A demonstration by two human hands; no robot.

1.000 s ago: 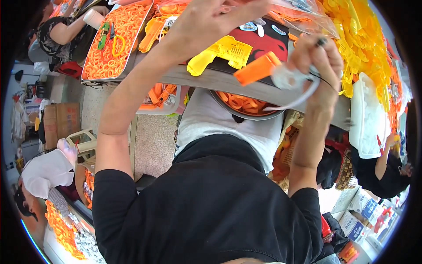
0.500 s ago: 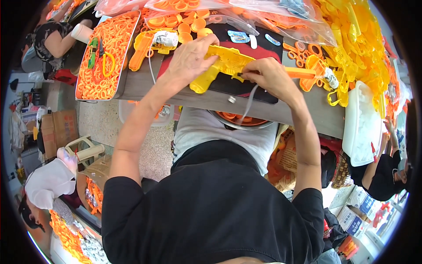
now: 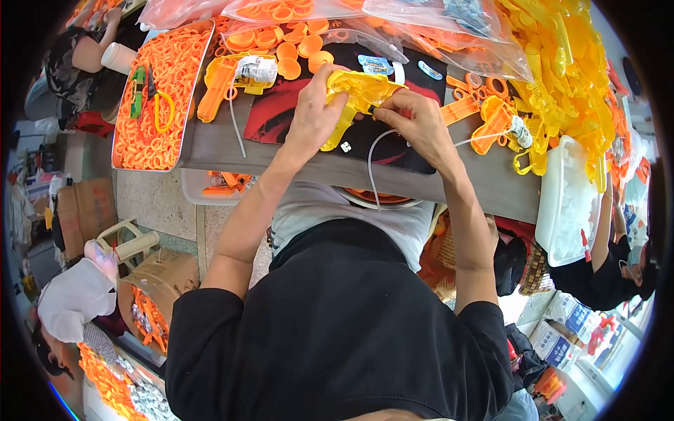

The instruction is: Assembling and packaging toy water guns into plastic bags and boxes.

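both hands meet over the near middle of the bench (image 3: pixel 232 140), on a yellow toy gun (image 3: pixel 354 95). the left hand (image 3: pixel 314 116) wraps the gun's rear and grip, fingers curled shut on it, thumb up along the side. the right hand (image 3: pixel 419 123) sits just to the right, at the muzzle end, its fingertips pinched together on the gun's front edge where a thin white tube (image 3: pixel 372 165) starts; the tube loops down from there toward the person's lap. the gun's long axis runs left to right, roughly level, grip slanting down toward the left hand, so the end being worked lies to the right, nearer the right hand. it is held just above a black and red sheet (image 3: pixel 281 112) on the bench, whether touching it i cannot tell. a tray (image 3: pixel 158 91) of orange rings stands well to the left, orange caps (image 3: pixel 295 42) lie behind, a heap of yellow parts (image 3: pixel 554 70) to the right, a white tub (image 3: pixel 565 203) at the right edge.
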